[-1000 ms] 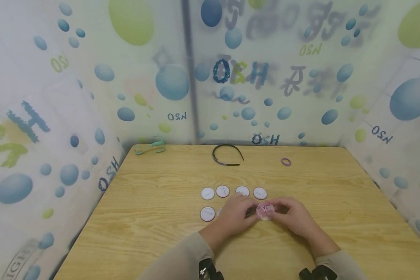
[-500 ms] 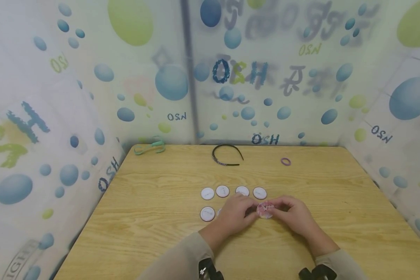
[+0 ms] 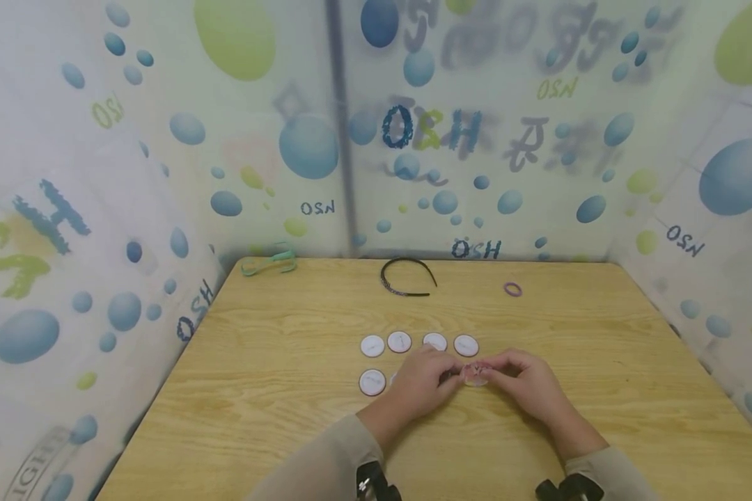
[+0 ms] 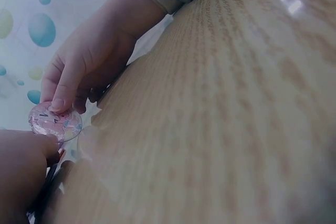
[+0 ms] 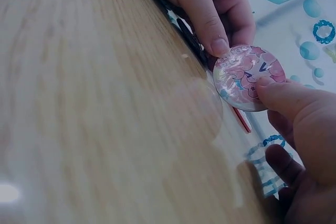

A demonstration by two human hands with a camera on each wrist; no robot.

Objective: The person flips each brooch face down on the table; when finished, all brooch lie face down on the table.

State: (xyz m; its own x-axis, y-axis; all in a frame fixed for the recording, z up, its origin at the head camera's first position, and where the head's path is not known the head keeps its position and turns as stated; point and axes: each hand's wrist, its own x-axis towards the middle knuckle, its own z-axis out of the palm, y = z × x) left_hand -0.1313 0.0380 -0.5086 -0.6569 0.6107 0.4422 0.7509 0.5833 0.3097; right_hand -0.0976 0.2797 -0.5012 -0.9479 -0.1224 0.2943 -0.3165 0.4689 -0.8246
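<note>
A round pink button badge [image 3: 475, 376] with printed artwork is held up off the table between both hands in the head view. My left hand [image 3: 425, 379] pinches its left edge, thumb on the printed face in the right wrist view. From the other side my right hand [image 3: 526, 384] pinches it, with the thumb [image 5: 283, 95] lying across the artwork. The printed side of the badge [image 5: 247, 77] shows clearly there. Several white round badges, such as this badge [image 3: 372, 382], lie in two rows beside and behind my left hand, which partly covers some of them.
Along the back of the wooden table [image 3: 257, 417] lie a green claw-like hair clip [image 3: 269, 264], a black headband [image 3: 407, 278] and a purple ring-shaped band [image 3: 512, 289]. Patterned curtain walls [image 3: 476, 139] enclose the table's back and sides.
The pink badge has tilted, so its face looks flatter in the head view. Both hands stay in nearly the same place, and the white badges have not moved.
</note>
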